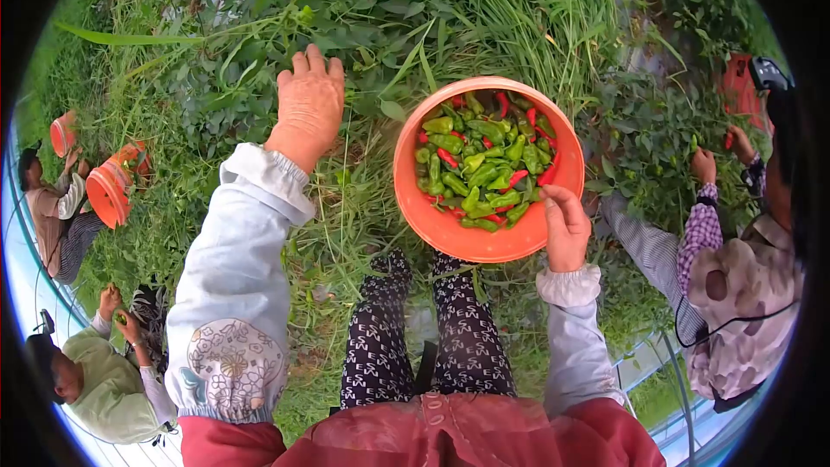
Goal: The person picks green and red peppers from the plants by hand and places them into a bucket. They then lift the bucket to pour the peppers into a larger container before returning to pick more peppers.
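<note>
My left hand (309, 108) reaches into the leafy pepper plants (363, 22), back of the hand up. Its fingers are bent down together, and the foliage and the hand itself hide the tips and anything in them. An orange bucket (432, 229) stands in front of my knees, holding a heap of green and red peppers (488, 156). Over its right rim is my right hand (566, 229), thumb and fingers drawn together just above the peppers. Whatever lies between those fingertips is too small to make out.
A person (735, 285) on the right reaches into plants beside a red crate (743, 91). At left, a person in brown (56, 216) sits by orange buckets (108, 195), and another in green (108, 380) sits nearer. Tall grass (536, 17) grows ahead.
</note>
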{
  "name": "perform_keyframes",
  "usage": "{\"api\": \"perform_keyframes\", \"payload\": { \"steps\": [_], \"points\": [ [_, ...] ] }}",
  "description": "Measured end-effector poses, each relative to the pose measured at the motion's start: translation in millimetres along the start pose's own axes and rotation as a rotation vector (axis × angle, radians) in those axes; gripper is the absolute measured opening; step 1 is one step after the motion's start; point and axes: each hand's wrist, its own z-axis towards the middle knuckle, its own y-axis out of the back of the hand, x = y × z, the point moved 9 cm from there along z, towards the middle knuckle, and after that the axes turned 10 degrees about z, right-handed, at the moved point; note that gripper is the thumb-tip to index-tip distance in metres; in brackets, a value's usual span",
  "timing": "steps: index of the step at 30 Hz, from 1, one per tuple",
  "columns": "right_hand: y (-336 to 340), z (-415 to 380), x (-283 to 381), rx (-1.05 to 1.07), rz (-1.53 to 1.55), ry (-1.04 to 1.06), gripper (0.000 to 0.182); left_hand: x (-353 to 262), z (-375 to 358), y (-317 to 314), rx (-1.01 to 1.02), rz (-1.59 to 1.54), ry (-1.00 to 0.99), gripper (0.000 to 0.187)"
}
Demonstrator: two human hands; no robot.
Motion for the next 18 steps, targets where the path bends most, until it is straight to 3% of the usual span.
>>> {"api": "perform_keyframes", "payload": {
  "steps": [3, 4, 7, 9, 18],
  "points": [
    [3.9, 0.5, -5.1, -0.002, 0.031, -0.024, 0.019, 45.1, -11.8, -28.4, 0.130, 0.194, 0.037, 0.038],
    [4.7, 0.5, -8.2, 0.006, 0.043, -0.024, 0.019, 55.9, -18.4, -45.9, 0.290, 0.146, 0.011, 0.035],
    [2.1, -0.3, -16.9, 0.053, 0.075, -0.058, 0.019, 78.5, -45.3, -82.8, 0.425, 0.107, 0.062, 0.028],
    [-2.9, -3.1, -21.1, 0.110, 0.085, -0.090, 0.019, 59.9, -80.2, -98.5, 0.586, 0.032, -0.113, 0.018],
    [-64.0, -15.7, 4.3, 0.315, 0.119, -0.029, 0.018, 18.5, -162.0, -123.1, 0.482, -0.214, 0.075, 0.015]
  ]
}}
